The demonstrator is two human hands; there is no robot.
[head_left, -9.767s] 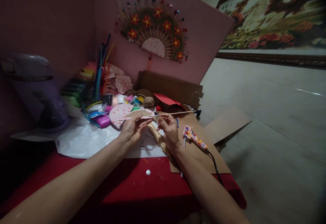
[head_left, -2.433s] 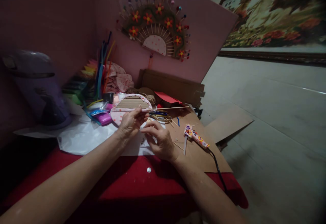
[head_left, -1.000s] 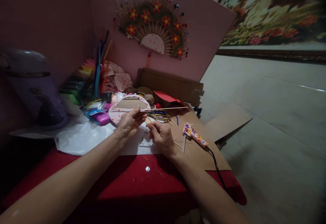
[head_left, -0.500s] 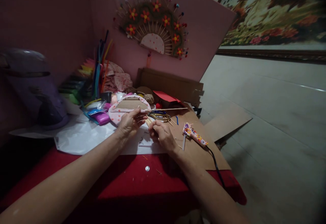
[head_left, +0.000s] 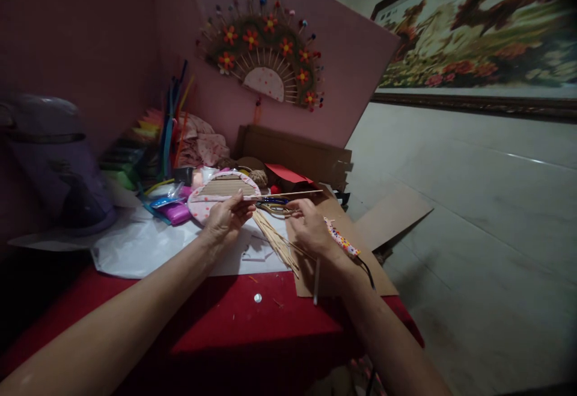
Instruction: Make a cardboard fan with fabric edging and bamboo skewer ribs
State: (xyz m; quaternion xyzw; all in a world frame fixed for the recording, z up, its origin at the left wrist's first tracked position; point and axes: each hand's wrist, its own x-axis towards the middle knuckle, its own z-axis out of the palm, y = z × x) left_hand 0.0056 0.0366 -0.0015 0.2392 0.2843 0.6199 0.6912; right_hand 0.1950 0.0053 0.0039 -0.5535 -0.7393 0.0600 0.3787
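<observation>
My left hand pinches the lower edge of a fabric-edged cardboard half-disc, with a long thin stick that points right from it. Pink dotted fabric hangs below the half-disc. My right hand is just under the stick, its fingers bent together near the scissors; what its fingertips hold, if anything, is too small to make out. A bundle of thin sticks lies between the hands. Partly behind my right hand lies a flowered glue gun.
On the red-covered table lie a cardboard sheet and clear plastic. A purple appliance stands left. Behind are bagged supplies, twine and red paper. A decorated fan hangs above.
My right hand has moved right and up from the stick bundle, which now shows more fully. My left hand still holds the half-disc. The view has shifted slightly.
</observation>
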